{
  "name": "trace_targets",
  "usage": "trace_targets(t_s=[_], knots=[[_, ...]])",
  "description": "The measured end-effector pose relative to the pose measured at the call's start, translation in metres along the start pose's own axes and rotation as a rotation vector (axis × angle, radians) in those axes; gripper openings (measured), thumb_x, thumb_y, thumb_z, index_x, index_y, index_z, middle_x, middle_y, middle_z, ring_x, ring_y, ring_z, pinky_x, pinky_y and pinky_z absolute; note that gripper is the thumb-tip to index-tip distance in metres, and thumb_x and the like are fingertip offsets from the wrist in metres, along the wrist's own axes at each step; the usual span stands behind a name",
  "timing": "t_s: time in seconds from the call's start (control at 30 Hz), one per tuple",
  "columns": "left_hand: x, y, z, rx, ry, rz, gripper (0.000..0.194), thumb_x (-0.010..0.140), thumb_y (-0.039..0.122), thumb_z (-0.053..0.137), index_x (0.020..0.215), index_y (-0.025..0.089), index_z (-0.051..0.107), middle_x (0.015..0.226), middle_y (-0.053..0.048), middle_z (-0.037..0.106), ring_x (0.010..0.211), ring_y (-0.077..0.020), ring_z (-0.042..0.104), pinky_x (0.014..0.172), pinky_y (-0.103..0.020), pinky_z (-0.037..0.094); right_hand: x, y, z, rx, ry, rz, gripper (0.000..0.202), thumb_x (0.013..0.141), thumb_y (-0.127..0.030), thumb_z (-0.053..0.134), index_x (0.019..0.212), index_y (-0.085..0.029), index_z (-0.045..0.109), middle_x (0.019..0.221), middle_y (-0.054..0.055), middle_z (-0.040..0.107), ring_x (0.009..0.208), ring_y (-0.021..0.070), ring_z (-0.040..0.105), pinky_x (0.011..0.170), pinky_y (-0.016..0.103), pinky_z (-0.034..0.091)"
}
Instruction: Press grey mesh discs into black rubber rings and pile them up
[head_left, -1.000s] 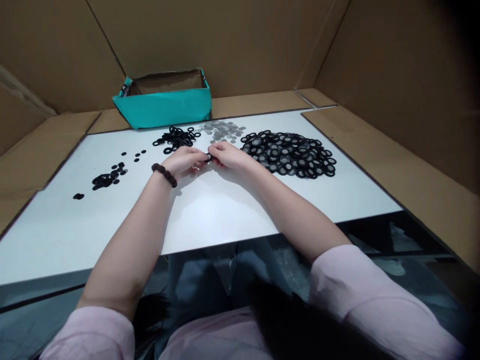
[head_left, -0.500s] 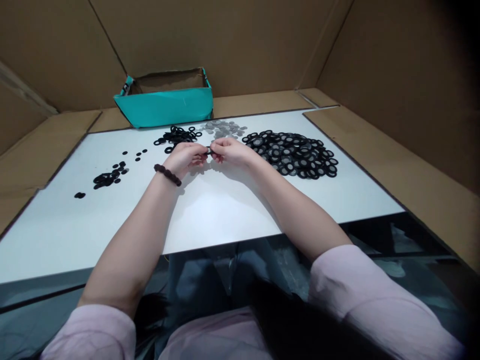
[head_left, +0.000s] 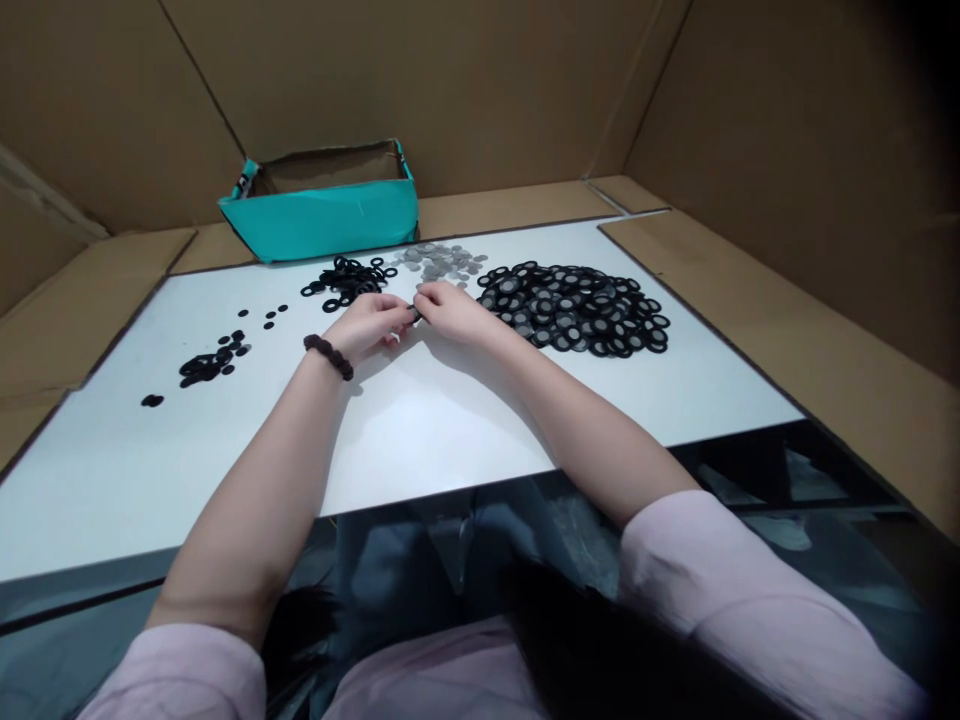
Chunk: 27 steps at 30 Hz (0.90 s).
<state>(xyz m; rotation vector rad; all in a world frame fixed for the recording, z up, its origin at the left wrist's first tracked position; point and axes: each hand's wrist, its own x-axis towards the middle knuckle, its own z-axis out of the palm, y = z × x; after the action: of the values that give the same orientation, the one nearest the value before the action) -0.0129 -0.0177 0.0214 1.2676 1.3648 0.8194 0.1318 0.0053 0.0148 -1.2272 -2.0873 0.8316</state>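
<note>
The left hand (head_left: 369,325) is pinching a small dark round piece (head_left: 415,313) between thumb and fingertips, and the right hand (head_left: 452,312) is pinching it from the other side, its fingers curling inward. The two hands are meeting at the piece, over the far half of the white worktop (head_left: 420,430), around the middle of its width. The fingers are covering much of the piece, so its exact make-up is too small to tell.

Just beyond the left hand, black rings (head_left: 349,280) are lying in a loose heap near the worktop's far edge. To the right of them, thin grey discs (head_left: 441,262) are spreading along the same edge, beyond the right hand. A large pile of black-rimmed grey discs (head_left: 577,308) is covering the part toward the far right corner, close beside the right hand.

Small black discs (head_left: 206,366) are lying toward the left edge, some overlapping and others scattering toward the far left corner. A teal box (head_left: 326,222) is standing open at the far edge, left of the middle. The left wrist is wearing a dark braided band (head_left: 328,357). Cardboard walls (head_left: 487,100) are rising behind the worktop and at both sides.
</note>
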Motion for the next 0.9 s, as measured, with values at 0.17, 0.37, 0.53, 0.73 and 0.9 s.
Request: trace_targets(t_s=[0.17, 0.37, 0.53, 0.73, 0.9], knots=[[-0.001, 0.002, -0.001, -0.033, 0.073, 0.059, 0.008, 0.068, 0.017, 0.062, 0.061, 0.013, 0.061, 0.054, -0.002, 0.053, 0.048, -0.0081, 0.046, 0.042, -0.021, 0.035, 0.002, 0.005, 0.004, -0.001, 0.036, -0.131, 0.022, 0.09, -0.022, 0.039, 0.069, -0.018, 0.043, 0.071, 0.002, 0.051, 0.071, 0.0146, 0.045, 0.07, 0.026, 0.035], [0.004, -0.001, 0.0, -0.077, 0.119, 0.189, 0.008, 0.067, 0.018, 0.061, 0.061, 0.013, 0.059, 0.055, -0.001, 0.053, 0.051, -0.0089, 0.049, 0.045, -0.02, 0.038, 0.009, 0.013, 0.012, 0.218, 0.076, -0.174, 0.022, 0.09, -0.019, 0.041, 0.068, -0.019, 0.04, 0.065, -0.002, 0.047, 0.066, 0.0124, 0.043, 0.066, 0.024, 0.036], [0.001, -0.001, -0.002, -0.14, 0.034, 0.235, 0.01, 0.066, 0.021, 0.064, 0.065, 0.012, 0.061, 0.059, -0.001, 0.055, 0.057, -0.0097, 0.052, 0.052, -0.021, 0.043, 0.009, 0.011, 0.005, 0.37, 0.025, -0.136, 0.026, 0.089, -0.011, 0.043, 0.063, -0.018, 0.041, 0.056, -0.004, 0.044, 0.056, 0.0092, 0.041, 0.059, 0.021, 0.035], [-0.004, 0.002, -0.006, -0.13, -0.038, 0.248, 0.014, 0.068, 0.025, 0.065, 0.068, 0.012, 0.061, 0.064, -0.003, 0.057, 0.062, -0.0111, 0.054, 0.053, -0.021, 0.044, 0.003, 0.001, 0.002, 0.55, -0.031, -0.04, 0.03, 0.09, -0.011, 0.044, 0.061, -0.018, 0.041, 0.05, -0.005, 0.043, 0.049, 0.0074, 0.04, 0.051, 0.018, 0.033], [-0.008, 0.006, -0.005, -0.113, -0.072, 0.207, 0.013, 0.07, 0.025, 0.062, 0.067, 0.013, 0.059, 0.071, -0.006, 0.062, 0.068, -0.0136, 0.058, 0.053, -0.021, 0.044, 0.0, -0.004, 0.01, 0.684, -0.006, 0.023, 0.031, 0.091, -0.021, 0.049, 0.062, -0.018, 0.041, 0.05, -0.005, 0.044, 0.048, 0.0069, 0.04, 0.049, 0.017, 0.034]])
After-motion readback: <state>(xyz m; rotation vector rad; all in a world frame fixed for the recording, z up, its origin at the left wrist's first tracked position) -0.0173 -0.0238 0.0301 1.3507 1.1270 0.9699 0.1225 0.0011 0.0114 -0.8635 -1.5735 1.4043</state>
